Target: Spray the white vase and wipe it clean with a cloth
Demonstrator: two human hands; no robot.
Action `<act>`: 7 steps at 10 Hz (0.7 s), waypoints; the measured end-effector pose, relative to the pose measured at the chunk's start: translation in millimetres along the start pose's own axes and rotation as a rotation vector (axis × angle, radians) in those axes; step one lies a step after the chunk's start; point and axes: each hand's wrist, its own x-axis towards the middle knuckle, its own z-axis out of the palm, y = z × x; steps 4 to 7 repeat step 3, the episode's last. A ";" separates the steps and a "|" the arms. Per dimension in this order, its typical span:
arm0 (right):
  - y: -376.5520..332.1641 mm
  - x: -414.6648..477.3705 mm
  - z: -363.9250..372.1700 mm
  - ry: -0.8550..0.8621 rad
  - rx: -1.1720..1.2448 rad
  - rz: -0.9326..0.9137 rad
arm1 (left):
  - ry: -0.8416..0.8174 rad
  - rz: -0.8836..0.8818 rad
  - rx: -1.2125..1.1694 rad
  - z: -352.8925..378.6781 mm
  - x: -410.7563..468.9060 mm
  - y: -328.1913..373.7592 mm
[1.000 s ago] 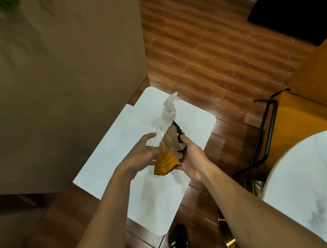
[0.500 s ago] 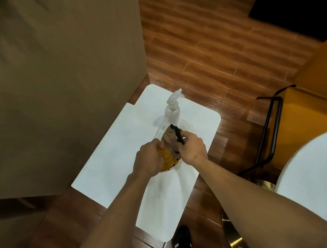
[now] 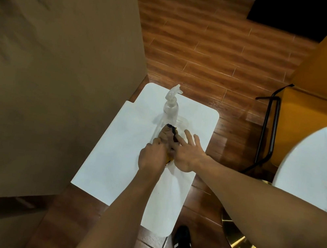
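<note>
Looked down on a small white tabletop [image 3: 110, 158] over a wood-plank floor [image 3: 202, 44], set close against a tall brown panel [image 3: 47, 85]. Could not make out the white vase anywhere in this view; perhaps hidden beneath the hands, perhaps lost against the pale surface. Found the cloth [image 3: 166, 136], brown and yellow with a dark edge, bunched near the middle of the tabletop. Gripped at its near end by the left hand [image 3: 152, 158], fingers curled round the fabric. Touched on the other side by the right hand [image 3: 187, 155], fingers [image 3: 188, 135] straight and spread apart, clamped on nothing. Saw a clear spray bottle [image 3: 171, 108] upright just beyond the cloth's far tip, nozzle pointing away. Noted farther right a yellow chair [image 3: 323, 84] and the rim of a round marble table [image 3: 317, 168]. Judged the bottle the likeliest casualty: tall, light-looking, and near enough to be tipped by a tug on the cloth or a sweep of the spread fingers. Judged too some risk of spray landing on the tabletop instead, with the vase not yet located.
</note>
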 end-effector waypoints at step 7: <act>21.0 -67.5 -30.9 0.258 0.264 0.022 | 0.172 -0.301 -0.480 -28.6 -39.6 24.8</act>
